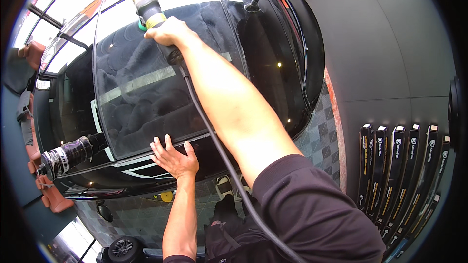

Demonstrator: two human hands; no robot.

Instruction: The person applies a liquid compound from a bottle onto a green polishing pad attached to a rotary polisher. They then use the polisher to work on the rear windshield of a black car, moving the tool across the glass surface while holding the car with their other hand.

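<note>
At the far left, reddish-brown seats (56,199) flank a dark cylindrical object in glossy wrapping (70,157), whose purpose cannot be told; it lies near the roof edge, clear of both hands. To its right spreads the dark roof panel (161,102) of a black car (265,44), marked with cloudy, curving streaks. The power tool (148,9), with its yellow band and a green rim low on its side, stands over the panel's far part; whether its underside bears on the surface is hidden. The right hand (173,30) reaches it with the arm extended across the panel, probably because that part lies well away from the body. Its fingers are closed around the tool's body—partly out of sight beneath it—in what appears to be a guiding grip. Nearer the person, the left hand (178,163) lies palm down at the panel's near edge, fingers spread wide and straight, grasping nothing; this placement presumably braces the leaning body. Farther right, the black cord (214,139) runs from the tool's rear along the right forearm toward the person, an arrangement that likely limits its drag across the panel. Long black boxes (396,160) stand in a row against the dark wall (390,44) at far right.
</note>
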